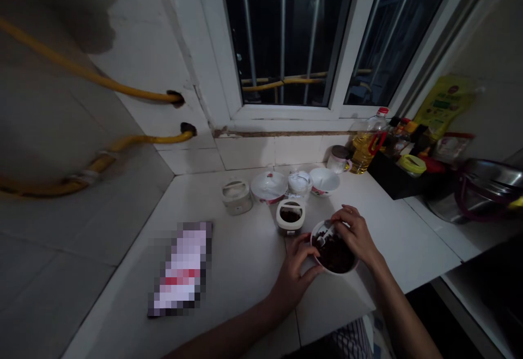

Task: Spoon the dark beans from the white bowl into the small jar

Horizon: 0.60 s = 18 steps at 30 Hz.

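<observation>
My left hand (pixel 295 274) grips the side of a white bowl (pixel 335 272) of dark, chunky food on the white tiled counter (pixel 253 261). My right hand (pixel 355 232) is above the bowl, its fingers around a small white spoon (pixel 324 236) that dips into the food. Just beyond the bowl stands a small white-rimmed container (pixel 290 228) holding something dark. Part of the bowl's far rim is hidden behind my fingers.
Several white bowls and containers (pixel 268 186) line the counter's back. Further right are a cooking oil bottle (pixel 363 153), a black condiment tray (pixel 394 180) and a steel pot (pixel 486 187). A pixelated packet (pixel 182 269) lies left. Yellow gas hoses (pixel 93 80) run along the wall.
</observation>
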Motion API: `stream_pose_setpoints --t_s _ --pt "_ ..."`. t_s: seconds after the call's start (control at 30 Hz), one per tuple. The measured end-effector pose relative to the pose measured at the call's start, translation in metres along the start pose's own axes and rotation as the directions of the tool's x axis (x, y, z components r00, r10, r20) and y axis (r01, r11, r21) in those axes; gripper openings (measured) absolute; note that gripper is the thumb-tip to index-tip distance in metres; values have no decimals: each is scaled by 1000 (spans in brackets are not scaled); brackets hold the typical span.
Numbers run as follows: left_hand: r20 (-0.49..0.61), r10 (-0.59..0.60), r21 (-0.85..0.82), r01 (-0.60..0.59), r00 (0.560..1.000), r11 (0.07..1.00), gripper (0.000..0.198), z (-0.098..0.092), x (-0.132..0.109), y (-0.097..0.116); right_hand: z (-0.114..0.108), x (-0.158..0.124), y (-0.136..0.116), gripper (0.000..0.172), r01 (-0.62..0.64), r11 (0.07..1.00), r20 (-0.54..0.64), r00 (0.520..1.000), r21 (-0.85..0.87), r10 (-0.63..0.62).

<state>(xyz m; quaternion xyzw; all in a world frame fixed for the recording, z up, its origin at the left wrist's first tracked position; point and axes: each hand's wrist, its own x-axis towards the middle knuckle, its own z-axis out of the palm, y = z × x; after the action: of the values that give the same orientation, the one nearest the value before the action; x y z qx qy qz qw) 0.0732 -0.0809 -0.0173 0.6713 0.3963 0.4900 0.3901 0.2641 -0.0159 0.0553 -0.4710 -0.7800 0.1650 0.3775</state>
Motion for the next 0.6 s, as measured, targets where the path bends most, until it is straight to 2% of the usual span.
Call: stream_pose_setpoints --t_s 0.17,0.3,0.43,0.6 --pt "2 4 -4 -4 1000 1000 13 -2 0 2 -3 0 1 14 -226 961 -86 967 160 242" --pt "12 -25 4 25 1000 1000 13 -2 1 2 -5 0 2 13 -366 855 -61 908 367 414" --pt "16 -42 -4 42 999 999 12 -2 1 2 -3 1 0 13 -413 774 -19 877 480 480" --pt "0 -22 -10 22 1000 1000 11 -1 0 1 -3 2 -2 12 -449 740 -6 853 501 522"
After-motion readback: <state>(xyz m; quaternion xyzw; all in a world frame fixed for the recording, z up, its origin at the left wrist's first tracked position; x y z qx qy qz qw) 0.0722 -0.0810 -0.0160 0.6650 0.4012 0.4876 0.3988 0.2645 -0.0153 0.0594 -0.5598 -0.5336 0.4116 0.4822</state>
